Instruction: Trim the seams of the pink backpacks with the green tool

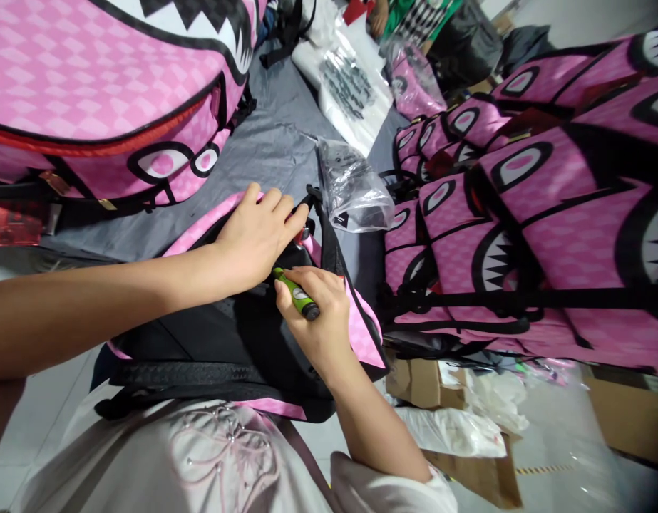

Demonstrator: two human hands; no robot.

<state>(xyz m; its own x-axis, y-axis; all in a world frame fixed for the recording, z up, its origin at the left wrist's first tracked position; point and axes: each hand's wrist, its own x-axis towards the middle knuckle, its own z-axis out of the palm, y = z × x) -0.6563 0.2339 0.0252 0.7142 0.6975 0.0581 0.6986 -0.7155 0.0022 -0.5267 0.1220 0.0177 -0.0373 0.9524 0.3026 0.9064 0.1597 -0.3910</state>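
Note:
A black and pink backpack (200,335) lies in front of me on its side, its black face up, against my body. My left hand (259,228) is closed over its upper part, with the fingers curled down near a black strap (333,246). What lies under those fingers is mostly hidden. In my right hand (323,306) is a green marker pen (296,292) with a black end, gripped between thumb and fingers. The pen's far end points at the black cloth just below my left hand. I cannot see its tip clearly.
A large pink checked bag (120,78) stands at the upper left. Several pink bags (457,221) are stacked on the right. Clear plastic bags (355,189) lie on the grey table cover (275,135). Cardboard (419,381) is below right. Another person's hand (379,18) shows at the top.

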